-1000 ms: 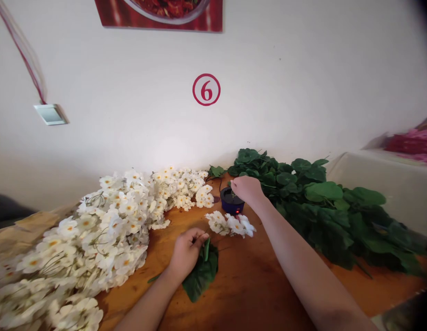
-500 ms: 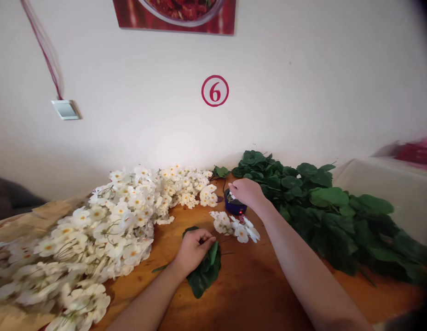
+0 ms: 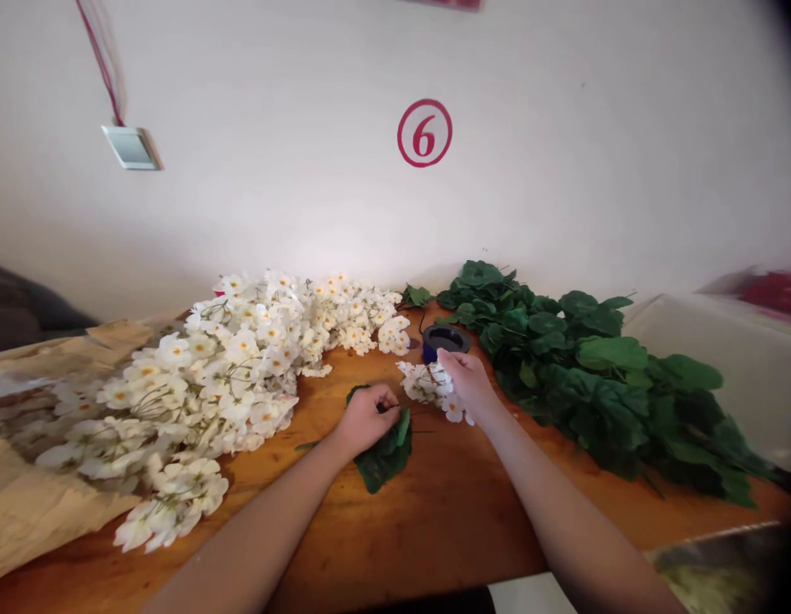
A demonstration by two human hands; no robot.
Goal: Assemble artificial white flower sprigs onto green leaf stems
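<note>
White blossom sprig lies on the wooden table, just in front of a dark blue round pot, as your right hand closes narrowly over its end, holding it against the tabletop. Your left hand works just beside it, its fingers curled into a tight pinch above a dark green leaf, which it holds against the table. A thin stem runs out from beneath that hand toward the right. To your left, a heaped mass of white blossoms spreads across brown kraft paper. To your right, a bank of green leaves lies beside a pale tub. Behind them all rises a white wall bearing a red circled 6.
</note>
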